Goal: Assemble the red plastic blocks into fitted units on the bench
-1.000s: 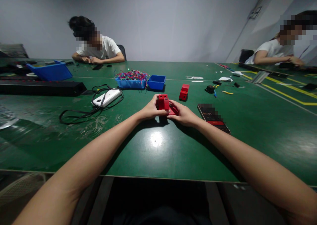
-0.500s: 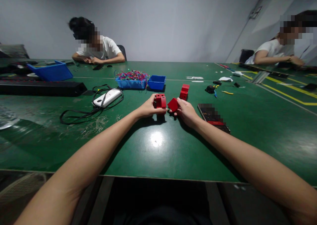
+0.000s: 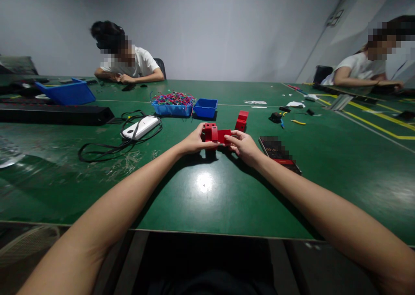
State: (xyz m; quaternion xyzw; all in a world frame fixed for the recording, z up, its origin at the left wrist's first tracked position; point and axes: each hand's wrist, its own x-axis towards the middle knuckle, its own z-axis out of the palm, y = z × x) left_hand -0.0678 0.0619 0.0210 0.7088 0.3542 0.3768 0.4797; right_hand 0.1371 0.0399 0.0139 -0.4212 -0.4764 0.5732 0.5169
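Note:
My left hand (image 3: pixel 195 140) is closed around a red block with round holes (image 3: pixel 210 131), held just above the green table. Between the fingers of my right hand (image 3: pixel 241 144) is a flat-faced red piece (image 3: pixel 224 136). Its left end meets the right side of the holed block; whether it is seated inside or only touching, I cannot tell. Behind my right hand stands another red block (image 3: pixel 241 120) with holes low on its face. A phone (image 3: pixel 275 151) with a lit screen lies to the right of my right hand.
A blue bin of colourful wires (image 3: pixel 171 109) and a small blue bin (image 3: pixel 205 108) stand beyond my hands. A white device (image 3: pixel 141 128) with a looped black cable lies left. Yellow-handled pliers (image 3: pixel 279 116) lie right. Two people sit across the table.
The flat-faced red piece in my right hand has turned level and moved left against the holed block. My left hand has hardly moved.

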